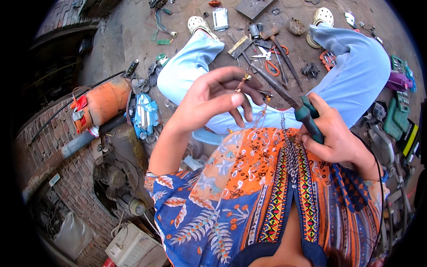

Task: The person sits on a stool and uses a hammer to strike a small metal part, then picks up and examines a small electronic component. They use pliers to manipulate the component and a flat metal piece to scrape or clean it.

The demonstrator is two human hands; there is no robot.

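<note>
My right hand (331,133) is wrapped round the dark green handle of a soldering iron (276,85). Its long dark metal barrel slants up and left, and a black cord (371,155) runs down past my right forearm. Between the thumb and bent fingers of my left hand (213,95) is a small brass-coloured metal piece (244,80), too small to name exactly. The iron's far end passes close beside the left fingertips; I cannot tell whether it touches the piece. Both hands are raised above my lap, over light blue trousers (356,75).
On the ground between my feet lie orange-handled scissors (270,67), a hammer (284,54), and an orange tool set (328,60). An orange gas cylinder (109,101) and a motor (116,179) are at left. Green cases (396,115) and metal scrap crowd the right.
</note>
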